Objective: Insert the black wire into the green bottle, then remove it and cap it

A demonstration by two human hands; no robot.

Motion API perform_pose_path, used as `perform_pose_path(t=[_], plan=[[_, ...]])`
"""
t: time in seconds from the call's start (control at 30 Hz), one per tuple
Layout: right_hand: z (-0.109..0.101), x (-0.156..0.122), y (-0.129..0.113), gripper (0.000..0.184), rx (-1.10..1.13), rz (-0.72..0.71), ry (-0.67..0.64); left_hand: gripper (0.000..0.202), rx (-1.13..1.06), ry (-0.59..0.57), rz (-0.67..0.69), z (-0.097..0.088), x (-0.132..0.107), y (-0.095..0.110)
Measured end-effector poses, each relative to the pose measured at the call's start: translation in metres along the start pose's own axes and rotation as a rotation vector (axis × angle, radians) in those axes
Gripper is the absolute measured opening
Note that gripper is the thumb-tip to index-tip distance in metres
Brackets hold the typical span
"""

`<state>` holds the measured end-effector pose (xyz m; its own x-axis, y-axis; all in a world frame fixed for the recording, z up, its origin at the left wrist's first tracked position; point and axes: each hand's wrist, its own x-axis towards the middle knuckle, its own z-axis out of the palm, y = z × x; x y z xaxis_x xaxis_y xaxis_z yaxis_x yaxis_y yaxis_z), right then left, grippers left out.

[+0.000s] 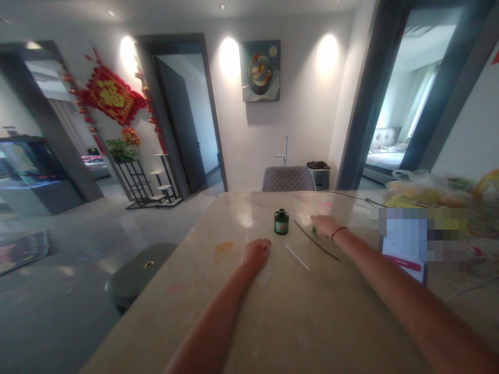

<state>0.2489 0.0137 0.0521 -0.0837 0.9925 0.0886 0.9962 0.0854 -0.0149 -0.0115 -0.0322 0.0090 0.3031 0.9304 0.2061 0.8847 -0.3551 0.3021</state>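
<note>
A small dark green glass bottle (281, 223) stands upright on the table, its neck uncapped. My left hand (256, 253) rests on the tabletop just left of and nearer than the bottle, fingers curled in with nothing showing in them. Farther right, my right hand (326, 227), with a thin red band at the wrist, reaches over the table. Its fingers are closed at a small green piece (314, 229), too small to name. A thin dark stick (316, 240) lies slantwise between bottle and right hand. Nearer to me lies a short white stick (297, 258).
On the right a tablet-like screen (403, 265), partly blurred out, stands beside plastic bags (423, 189). A quilted chair (289, 179) is at the table's far edge. A green stool (136, 275) stands left of the table (187, 311). Orange stains mark the tabletop.
</note>
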Motion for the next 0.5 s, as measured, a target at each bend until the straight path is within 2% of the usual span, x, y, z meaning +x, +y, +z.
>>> perform_pose_path(t=[0.1, 0.2, 0.23, 0.3, 0.37, 0.5], plan=[[-0.014, 0.013, -0.004, 0.043, 0.119, 0.028, 0.147, 0.030, -0.002, -0.007, -0.003, 0.000, 0.000, 0.000], [-0.022, 0.032, -0.021, 0.052, 0.593, 0.079, 0.354, 0.031, 0.017, -0.005, 0.015, 0.000, 0.000, 0.000], [-0.022, 0.038, -0.029, 0.053, 0.777, 0.042, 0.400, 0.031, 0.024, -0.005, 0.020, -0.001, -0.001, 0.000], [-0.018, 0.049, -0.047, 0.046, 1.043, -0.127, 0.385, 0.031, 0.035, -0.007, 0.022, -0.001, -0.001, 0.000], [-0.011, 0.057, -0.063, 0.034, 1.122, -0.243, 0.388, 0.031, 0.042, -0.011, 0.017, -0.001, -0.001, 0.000], [0.008, 0.061, -0.082, 0.030, 1.005, -0.132, 0.390, 0.030, 0.049, -0.009, 0.016, -0.001, -0.001, 0.001]])
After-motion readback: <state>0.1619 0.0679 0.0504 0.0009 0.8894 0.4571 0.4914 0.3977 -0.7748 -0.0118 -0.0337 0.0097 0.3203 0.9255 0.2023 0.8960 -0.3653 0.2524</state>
